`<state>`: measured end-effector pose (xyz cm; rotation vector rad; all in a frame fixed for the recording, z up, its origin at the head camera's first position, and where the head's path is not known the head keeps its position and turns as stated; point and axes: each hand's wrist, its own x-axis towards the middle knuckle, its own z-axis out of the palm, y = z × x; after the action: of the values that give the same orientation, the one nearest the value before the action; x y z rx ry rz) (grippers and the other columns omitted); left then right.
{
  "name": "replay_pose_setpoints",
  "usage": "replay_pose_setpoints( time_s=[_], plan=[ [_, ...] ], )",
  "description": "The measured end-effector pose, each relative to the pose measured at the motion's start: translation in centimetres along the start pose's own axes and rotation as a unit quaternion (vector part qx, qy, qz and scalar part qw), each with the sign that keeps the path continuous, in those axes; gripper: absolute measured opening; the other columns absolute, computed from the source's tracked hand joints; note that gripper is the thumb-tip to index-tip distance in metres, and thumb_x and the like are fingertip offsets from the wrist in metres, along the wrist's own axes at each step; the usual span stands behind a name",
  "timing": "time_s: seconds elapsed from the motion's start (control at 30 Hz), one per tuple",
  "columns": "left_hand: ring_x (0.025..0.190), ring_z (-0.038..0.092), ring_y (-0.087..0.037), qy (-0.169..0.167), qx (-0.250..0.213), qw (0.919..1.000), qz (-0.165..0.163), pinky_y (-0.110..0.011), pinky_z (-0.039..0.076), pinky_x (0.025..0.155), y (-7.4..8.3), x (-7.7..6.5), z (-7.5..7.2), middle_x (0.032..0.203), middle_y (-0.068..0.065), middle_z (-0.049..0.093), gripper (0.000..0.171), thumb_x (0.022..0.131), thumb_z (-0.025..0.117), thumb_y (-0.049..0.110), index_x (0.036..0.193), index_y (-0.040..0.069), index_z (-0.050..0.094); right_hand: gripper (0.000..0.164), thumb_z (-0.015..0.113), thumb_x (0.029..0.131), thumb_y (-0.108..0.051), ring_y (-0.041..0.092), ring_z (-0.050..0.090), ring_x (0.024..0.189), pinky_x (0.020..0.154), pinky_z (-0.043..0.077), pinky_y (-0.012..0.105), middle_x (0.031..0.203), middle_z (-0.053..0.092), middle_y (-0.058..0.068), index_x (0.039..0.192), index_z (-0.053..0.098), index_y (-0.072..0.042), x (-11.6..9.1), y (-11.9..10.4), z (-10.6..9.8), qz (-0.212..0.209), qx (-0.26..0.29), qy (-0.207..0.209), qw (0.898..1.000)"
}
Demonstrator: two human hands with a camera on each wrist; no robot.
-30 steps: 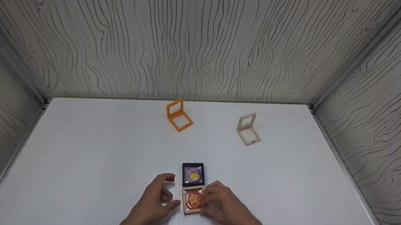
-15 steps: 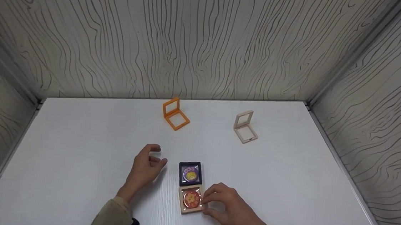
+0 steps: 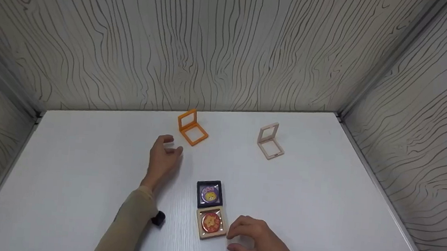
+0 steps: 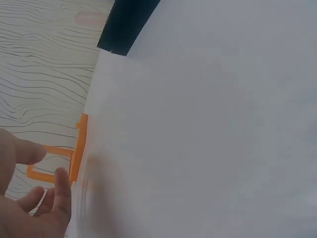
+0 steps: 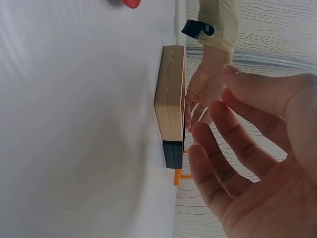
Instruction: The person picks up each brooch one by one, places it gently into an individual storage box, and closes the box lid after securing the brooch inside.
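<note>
My left hand (image 3: 163, 158) reaches over the table with thumb and fingers apart, holding nothing. Just beyond it and to its right stands an orange hinged square frame (image 3: 193, 134), its lid raised; in the left wrist view, the orange frame (image 4: 78, 148) appears beside my fingertips. My right hand (image 3: 260, 240) is loosely curved with nothing in it, fingertips near the right edge of a beige square case (image 3: 200, 233). A round red badge (image 3: 211, 222) with a yellow star shows inside. Against its far side lies a navy case (image 3: 198, 195) with a purple badge (image 3: 209, 195).
A pale hinged frame (image 3: 271, 145) stands raised at the back right of the white table (image 3: 315, 180). Wood-grain panels (image 3: 198, 43) enclose the back and sides. A small red thing (image 5: 131, 2) shows at the right wrist view's top edge.
My left hand has moved from beside the cases forward toward the orange frame. The right hand has let go of the beige case and drawn slightly back to the right.
</note>
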<state>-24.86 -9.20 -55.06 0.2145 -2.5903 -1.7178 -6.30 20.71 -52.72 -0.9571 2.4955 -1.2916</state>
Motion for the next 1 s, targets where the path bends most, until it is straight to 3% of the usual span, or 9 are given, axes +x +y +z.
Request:
replay_pose_setpoints(
  time_s=[0.13,0.33,0.43,0.67,0.87,1.0],
  plan=[
    [0.115,0.061,-0.025,-0.001,-0.006,1.0000,0.007,-0.040,0.053,0.094,0.4,2.0,0.6,0.142,-0.010,0.049,0.053,0.096,0.066,0.025,0.142,0.008,0.043,0.010,0.073,0.093,-0.023,0.004,0.063,0.099,0.086,0.055,0.031,0.105,0.066,-0.011,0.102,0.074,-0.022,-0.6,-0.1,0.1,-0.020,0.007,-0.004,1.000],
    [0.117,0.058,-0.023,-0.005,0.011,0.9999,-0.003,-0.040,0.051,0.096,0.4,4.2,1.5,0.147,-0.009,0.044,0.055,0.098,0.062,0.027,0.146,0.010,0.039,0.009,0.073,0.093,-0.021,0.005,0.063,0.097,0.084,0.056,0.031,0.105,0.066,-0.011,0.102,0.074,-0.021,-1.1,-0.3,0.3,-0.010,0.032,-0.019,0.999],
    [0.117,0.057,-0.022,-0.007,0.015,0.9998,-0.007,-0.039,0.051,0.096,0.2,4.8,1.8,0.149,-0.008,0.044,0.055,0.098,0.061,0.026,0.147,0.011,0.039,0.009,0.072,0.094,-0.022,0.006,0.064,0.095,0.083,0.056,0.030,0.103,0.066,-0.011,0.102,0.074,-0.019,-1.3,-0.3,0.2,0.001,0.046,-0.026,0.999],
    [0.111,0.059,-0.023,0.006,0.016,0.9997,0.018,-0.037,0.053,0.091,0.3,6.1,2.6,0.146,-0.013,0.047,0.050,0.100,0.058,0.019,0.146,0.007,0.041,0.009,0.069,0.096,-0.020,0.007,0.064,0.094,0.083,0.056,0.030,0.101,0.067,-0.006,0.102,0.074,-0.018,-2.0,-0.3,0.4,0.001,0.060,-0.035,0.998],
    [0.121,0.053,-0.023,0.018,0.043,0.9989,0.002,-0.040,0.048,0.101,0.6,6.7,2.9,0.138,-0.012,0.052,0.042,0.100,0.057,0.018,0.139,0.006,0.045,0.011,0.068,0.096,-0.020,0.008,0.064,0.096,0.086,0.054,0.029,0.102,0.069,-0.004,0.106,0.073,-0.019,-2.4,-0.2,0.5,0.017,0.087,-0.050,0.995],
    [0.122,0.053,-0.024,0.030,0.048,0.9984,-0.004,-0.040,0.048,0.102,0.6,6.8,2.9,0.130,-0.012,0.056,0.035,0.101,0.056,0.015,0.134,0.005,0.049,0.010,0.066,0.098,-0.018,0.006,0.065,0.095,0.084,0.056,0.030,0.100,0.068,-0.007,0.104,0.074,-0.018,-2.4,0.0,0.6,-0.005,0.079,-0.044,0.996]
  ],
)
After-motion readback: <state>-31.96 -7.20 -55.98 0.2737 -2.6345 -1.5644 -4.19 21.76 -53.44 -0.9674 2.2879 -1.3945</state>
